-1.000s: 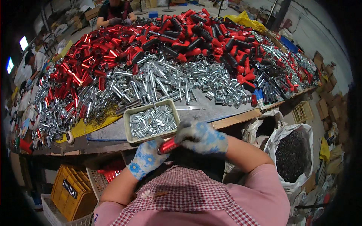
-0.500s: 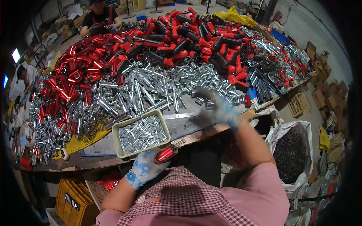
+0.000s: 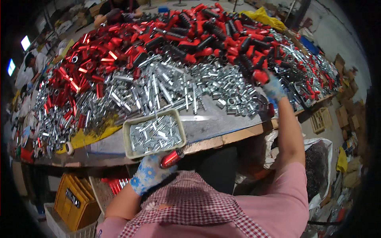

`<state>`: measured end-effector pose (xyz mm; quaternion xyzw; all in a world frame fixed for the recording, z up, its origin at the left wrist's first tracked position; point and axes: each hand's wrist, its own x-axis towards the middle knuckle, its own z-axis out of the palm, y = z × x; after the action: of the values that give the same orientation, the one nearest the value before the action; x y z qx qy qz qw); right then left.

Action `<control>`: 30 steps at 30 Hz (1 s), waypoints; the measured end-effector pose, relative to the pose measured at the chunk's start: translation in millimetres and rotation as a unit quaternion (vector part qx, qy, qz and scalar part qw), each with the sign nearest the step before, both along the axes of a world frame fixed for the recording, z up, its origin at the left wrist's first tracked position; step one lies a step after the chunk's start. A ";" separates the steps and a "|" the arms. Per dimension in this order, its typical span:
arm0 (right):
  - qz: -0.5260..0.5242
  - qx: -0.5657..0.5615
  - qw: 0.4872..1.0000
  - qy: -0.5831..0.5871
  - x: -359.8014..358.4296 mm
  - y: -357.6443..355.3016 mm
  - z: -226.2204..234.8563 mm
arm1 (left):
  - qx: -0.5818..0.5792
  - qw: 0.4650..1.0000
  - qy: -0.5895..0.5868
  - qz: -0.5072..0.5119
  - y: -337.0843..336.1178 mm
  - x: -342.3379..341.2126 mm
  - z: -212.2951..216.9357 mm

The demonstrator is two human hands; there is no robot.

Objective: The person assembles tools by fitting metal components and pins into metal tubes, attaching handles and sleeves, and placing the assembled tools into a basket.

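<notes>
My left hand, in a white glove with blue flowers, is closed around a short shiny red metal tube in front of the table edge. A coil spring sticks out of the tube's far end. At the right side of the pile, my gloved right hand is closed on the red end of a red-and-black handle. Its fingers are partly hidden. Just beyond my left hand stands a cream plastic tray of small silvery pins.
A big heap of red tubes, silvery metal parts and red-and-black handles covers the table. A flat metal strip lies beside the tray. Below are yellow crates and a white sack. Another person works across the heap.
My right hand has moved right and away from me, from above the silvery parts to the handles, and has taken hold of one. The left hand still holds the red tube. The view has shifted slightly.
</notes>
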<state>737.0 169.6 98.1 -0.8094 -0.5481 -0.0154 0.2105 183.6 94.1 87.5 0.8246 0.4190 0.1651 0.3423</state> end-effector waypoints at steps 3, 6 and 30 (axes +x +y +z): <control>0.142 0.072 0.824 0.544 -102.2 -20.7 67.1 | 0.055 0.998 0.009 0.017 -4.2 -13.9 -13.9; 0.213 -0.101 0.776 0.585 -188.0 -58.1 87.1 | 0.102 0.995 0.016 0.014 -3.6 -20.9 -15.2; 0.452 -0.206 0.801 0.333 -340.4 -124.2 39.4 | 0.180 0.951 0.232 -0.095 -10.5 -52.3 48.5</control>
<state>396.6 45.4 137.5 -0.4494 -0.7379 0.4655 0.1918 131.2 83.6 136.0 0.9242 0.3696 0.0086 0.0961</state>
